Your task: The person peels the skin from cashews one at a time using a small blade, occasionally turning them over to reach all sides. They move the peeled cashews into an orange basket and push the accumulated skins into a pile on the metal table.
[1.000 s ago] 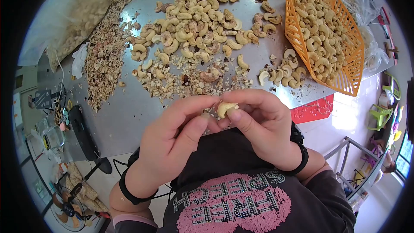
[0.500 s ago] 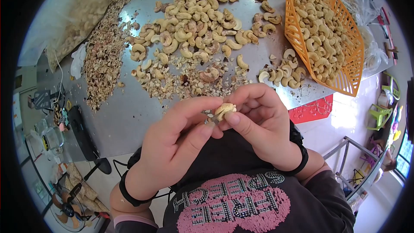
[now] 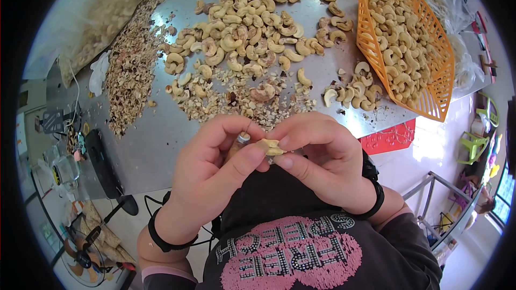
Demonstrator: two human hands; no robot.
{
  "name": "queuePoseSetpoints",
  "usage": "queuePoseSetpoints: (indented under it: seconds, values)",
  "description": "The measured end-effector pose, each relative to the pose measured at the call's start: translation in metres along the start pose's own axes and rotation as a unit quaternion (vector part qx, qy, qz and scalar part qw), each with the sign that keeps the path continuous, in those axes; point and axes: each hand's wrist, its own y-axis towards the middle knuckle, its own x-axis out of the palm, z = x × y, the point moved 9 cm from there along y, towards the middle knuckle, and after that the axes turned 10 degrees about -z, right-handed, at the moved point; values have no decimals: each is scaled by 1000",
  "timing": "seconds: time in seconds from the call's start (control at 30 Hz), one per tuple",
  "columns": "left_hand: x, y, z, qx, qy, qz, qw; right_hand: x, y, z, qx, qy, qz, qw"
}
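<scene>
A pale cashew nut (image 3: 275, 151) is pinched between the fingertips of both hands, above my lap at the table's near edge. My right hand (image 3: 322, 153) has thumb and index finger closed on its right end. The thumb and index tip of my left hand (image 3: 215, 161) touch its left end. Inside the left fingers sits a small knife (image 3: 240, 142); its handle end with a metal collar shows, and the blade is hidden. Just beyond the hands lie shell and skin crumbs (image 3: 215, 106) and a heap of cashews (image 3: 236, 32).
An orange plastic basket (image 3: 371, 56) full of cashews stands at the right. A small group of nuts (image 3: 357, 94) lies beside it. On the left are a long pile of fragments (image 3: 129, 80) and a clear plastic bag (image 3: 102, 21). A red stool (image 3: 389, 138) shows below the table edge.
My left hand has turned: the blade seen earlier is now hidden and the handle end shows. The cashew has been rotated and sits slightly lower between the fingertips.
</scene>
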Motion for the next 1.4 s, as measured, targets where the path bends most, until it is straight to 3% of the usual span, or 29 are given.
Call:
queuePoseSetpoints:
  seconds: [0.13,0.2,0.3,0.37,0.53,0.67,0.8,0.9,1.0,1.13,1.4]
  values:
    - [-2,-1,-2,-1,-16,14,1000,2,1,-3,-13,-17,-13,1000]
    - [-2,0,0,13,-13,18,1000,0,-1,6,26,95,25,995]
    - [-1,0,3,25,13,26,999,0,-2,9,44,127,38,990]
    - [3,1,9,44,97,16,994,-1,-2,9,37,123,43,991]
    - [0,-2,8,11,76,47,996,-27,-5,-8,21,58,81,995]
    - [-5,-5,10,18,98,78,992,-72,-20,-65,-89,-102,196,971]
    - [-13,-7,13,-1,119,101,988,-114,-43,-97,-115,-259,386,878]
    - [-22,-9,20,12,156,115,981,-118,-47,-93,-109,-199,404,886]
    - [-42,-11,31,72,257,153,951,-104,-40,-78,-79,-138,326,932]
    - [-66,-9,50,52,327,196,923,-79,-28,-58,-45,-98,224,969]
    - [-111,18,62,63,407,220,884,-50,-20,-29,38,-66,160,984]
